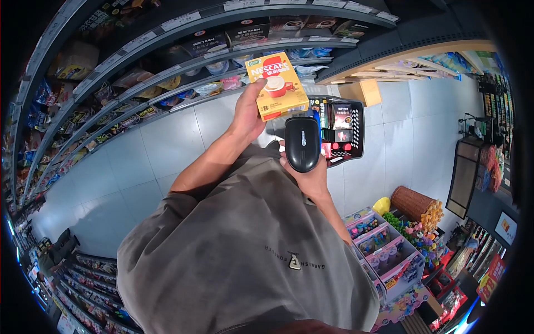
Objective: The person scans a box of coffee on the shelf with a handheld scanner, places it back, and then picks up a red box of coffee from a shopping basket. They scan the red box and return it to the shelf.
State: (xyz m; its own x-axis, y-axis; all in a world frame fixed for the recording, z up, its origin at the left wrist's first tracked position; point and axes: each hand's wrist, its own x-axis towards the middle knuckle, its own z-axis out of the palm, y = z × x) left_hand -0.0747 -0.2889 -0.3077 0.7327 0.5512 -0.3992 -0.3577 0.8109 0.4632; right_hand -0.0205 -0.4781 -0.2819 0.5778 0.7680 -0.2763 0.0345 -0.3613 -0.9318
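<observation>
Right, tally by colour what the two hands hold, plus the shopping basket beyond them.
Yellow: 1, the coffee box in the left hand
Black: 2, the scanner in the right hand and the shopping basket
Total: 3

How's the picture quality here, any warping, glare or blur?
Head view: strong fisheye warping bows the shelf edges, and the corners are black; the large print on the yellow box is readable; small highlights sit on the glossy black handheld device; fine print on the outer shelves is too small or soft to read.
</observation>
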